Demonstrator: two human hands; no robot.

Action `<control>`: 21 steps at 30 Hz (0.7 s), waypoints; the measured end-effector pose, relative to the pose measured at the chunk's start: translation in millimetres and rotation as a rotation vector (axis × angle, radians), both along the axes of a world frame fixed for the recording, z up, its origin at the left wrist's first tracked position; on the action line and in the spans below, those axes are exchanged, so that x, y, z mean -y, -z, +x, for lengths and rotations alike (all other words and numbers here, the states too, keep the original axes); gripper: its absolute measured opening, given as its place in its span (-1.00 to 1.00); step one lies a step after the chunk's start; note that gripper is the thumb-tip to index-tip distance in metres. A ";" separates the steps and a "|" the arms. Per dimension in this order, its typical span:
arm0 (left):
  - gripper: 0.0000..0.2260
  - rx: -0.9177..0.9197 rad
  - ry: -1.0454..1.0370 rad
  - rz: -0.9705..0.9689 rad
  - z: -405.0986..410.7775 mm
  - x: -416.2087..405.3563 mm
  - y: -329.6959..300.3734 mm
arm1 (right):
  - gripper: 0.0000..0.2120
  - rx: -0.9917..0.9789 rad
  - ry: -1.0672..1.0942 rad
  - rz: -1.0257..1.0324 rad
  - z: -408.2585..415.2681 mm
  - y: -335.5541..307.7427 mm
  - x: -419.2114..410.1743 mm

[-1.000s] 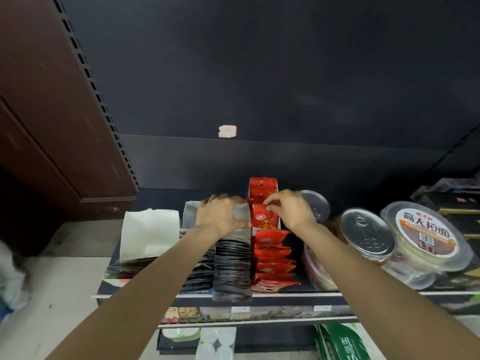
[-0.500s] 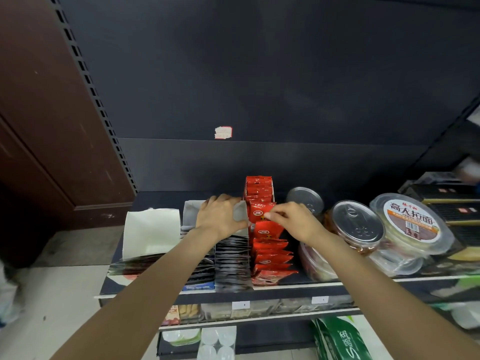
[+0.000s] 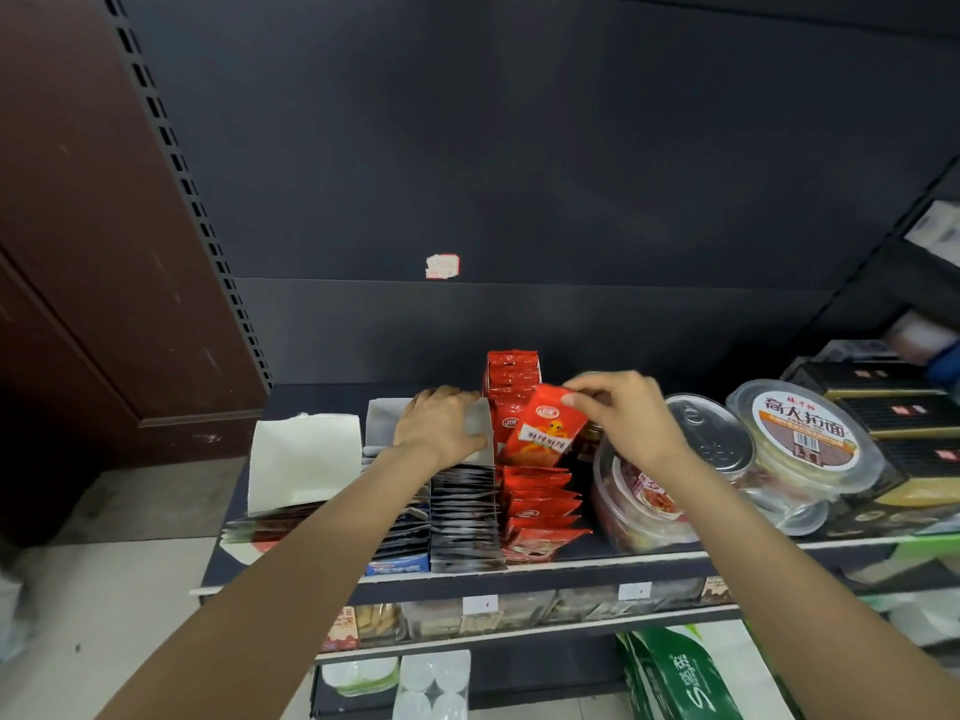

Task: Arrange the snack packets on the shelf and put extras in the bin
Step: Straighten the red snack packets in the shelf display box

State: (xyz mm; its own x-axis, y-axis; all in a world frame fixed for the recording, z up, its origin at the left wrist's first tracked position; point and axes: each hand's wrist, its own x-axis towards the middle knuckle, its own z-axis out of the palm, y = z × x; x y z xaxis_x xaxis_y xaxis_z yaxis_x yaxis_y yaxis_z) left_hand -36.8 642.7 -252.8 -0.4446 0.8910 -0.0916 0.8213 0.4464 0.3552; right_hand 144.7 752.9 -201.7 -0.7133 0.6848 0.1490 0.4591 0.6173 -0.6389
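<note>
While both arms reached over the dark shelf (image 3: 519,576), things lay along it from left to right. At the far left stood a white carton (image 3: 304,462) with its flap up, and in front of it a fanned row of flat dark packets (image 3: 270,527). Next came a grey display box (image 3: 382,423) holding a tight row of black-and-silver sachets (image 3: 465,517), which ran down to the shelf's front edge. The left hand (image 3: 441,426) rested on the right wall of that box, its fingers curled over the cardboard edge — its grip was on the box, not on any packet.

Just beside the sachets ran the row of red snack packets (image 3: 537,506), some upright at the back in a red carton (image 3: 511,374), the nearer ones leaning forward in overlapping layers. Above the middle of that row the right hand (image 3: 623,423) pinched one red snack packet (image 3: 543,431) by its upper right corner between thumb and fingertips; the packet was lifted clear of the row and tilted, its printed face toward the camera.

Further right lay clear plastic tubs on their sides — one with a silver pull-tab lid (image 3: 709,433), and a round noodle tub (image 3: 802,433) with a printed label. Black boxes (image 3: 904,428) were stacked at the far right.
</note>
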 end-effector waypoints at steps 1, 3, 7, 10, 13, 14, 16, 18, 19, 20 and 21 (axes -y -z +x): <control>-0.48 0.043 -0.007 0.033 -0.4 -0.2 -0.3 | -0.85 -0.062 0.047 0.014 1.7 -6.6 -0.9; -0.56 0.148 -0.031 0.141 0.9 -1.6 -3.2 | -0.84 -0.176 0.122 0.020 2.6 -17.9 -3.1; -0.71 0.525 -0.188 0.294 5.1 -7.1 -17.7 | -0.83 -0.348 0.161 -0.095 -3.6 -30.3 -3.6; -0.65 0.915 -0.375 0.348 3.3 -9.1 -28.5 | -0.79 -0.475 0.202 -0.240 -6.6 -34.4 -2.4; -0.76 1.217 -0.453 0.447 1.0 -4.4 -38.5 | -0.78 -0.561 0.184 -0.376 -6.9 -35.8 0.8; -0.81 1.301 -0.453 0.472 0.7 -1.9 -42.4 | -0.79 -0.574 0.169 -0.374 -5.9 -35.6 1.7; -0.80 1.341 -0.442 0.501 -1.0 2.7 -46.1 | -0.80 -0.544 0.146 -0.278 -2.3 -35.0 2.3; -0.78 1.271 -0.414 0.534 -3.0 7.3 -47.7 | -0.77 -0.511 0.149 -0.270 0.3 -34.2 0.7; -0.76 1.238 -0.393 0.557 -4.0 9.0 -47.9 | -0.75 -0.518 0.152 -0.349 0.9 -33.9 0.9; -0.74 1.220 -0.374 0.581 -5.2 11.4 -47.8 | -0.74 -0.532 0.157 -0.474 0.7 -34.4 2.6; -0.72 1.206 -0.366 0.603 -6.7 13.2 -46.6 | -0.73 -0.544 0.162 -0.603 0.0 -34.7 4.7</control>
State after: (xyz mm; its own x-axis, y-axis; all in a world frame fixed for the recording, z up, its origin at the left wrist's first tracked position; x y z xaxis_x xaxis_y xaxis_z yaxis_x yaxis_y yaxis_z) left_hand -43.5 629.5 -206.2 -0.5802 0.7818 -0.2283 -0.2529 0.0936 0.9630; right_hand 144.7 748.2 -166.9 -0.5333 0.8458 0.0185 0.0443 0.0498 -0.9978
